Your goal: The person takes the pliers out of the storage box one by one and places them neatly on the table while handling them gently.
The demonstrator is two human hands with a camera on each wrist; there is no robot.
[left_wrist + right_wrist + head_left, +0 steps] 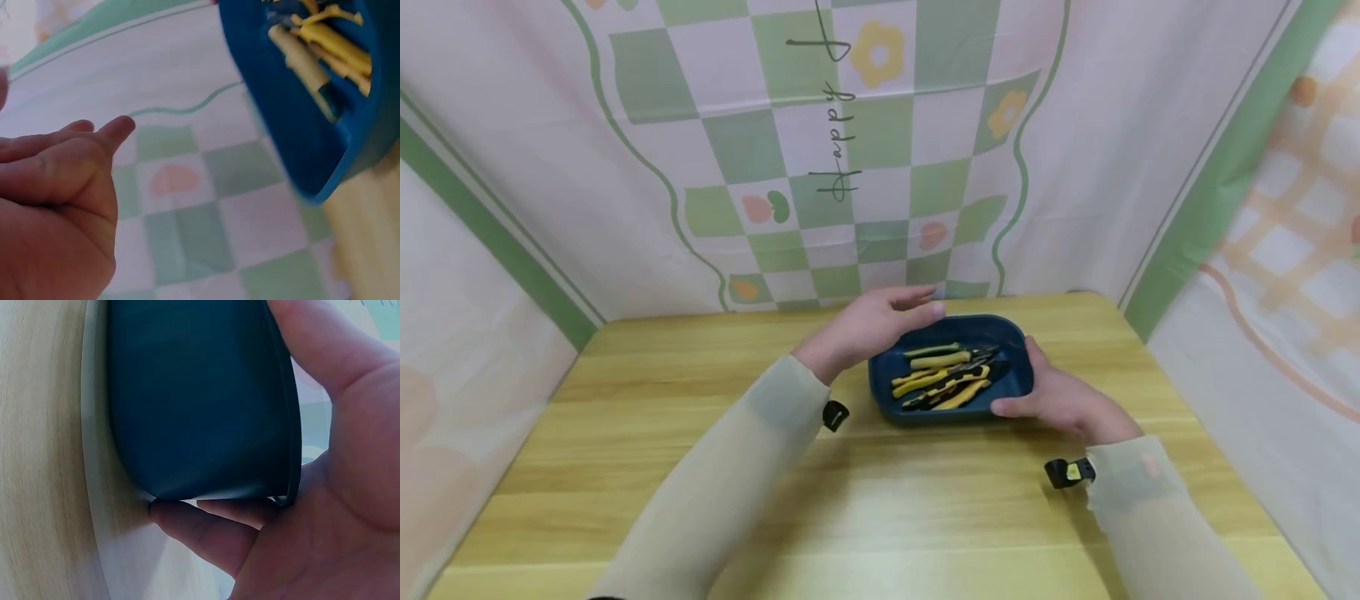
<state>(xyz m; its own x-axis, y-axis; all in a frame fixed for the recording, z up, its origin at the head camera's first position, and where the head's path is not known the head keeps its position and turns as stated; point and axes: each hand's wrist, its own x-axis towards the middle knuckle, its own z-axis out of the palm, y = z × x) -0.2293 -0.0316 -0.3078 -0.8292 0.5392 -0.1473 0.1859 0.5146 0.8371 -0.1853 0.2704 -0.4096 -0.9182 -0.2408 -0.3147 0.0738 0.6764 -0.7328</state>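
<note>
A dark blue rectangular tray (887, 407) with rounded corners holds several yellow and black hand tools (942, 360), lying roughly side by side. My right hand (1063, 400) grips the tray's right end, thumb at the front corner and fingers along the end wall; in the right wrist view the hand (312, 519) holds the tray's outer wall (194, 412). Over the tray's back left corner is my left hand (880, 321), fingers extended, holding nothing. In the left wrist view that hand (56, 200) stands apart from the tray (269, 106).
The wooden table (662, 433) extends around the tray. Behind it hangs a green and white checkered cloth (880, 133), with further patterned cloth (1285, 250) at the right side. Black straps (835, 415) sit at both wrists.
</note>
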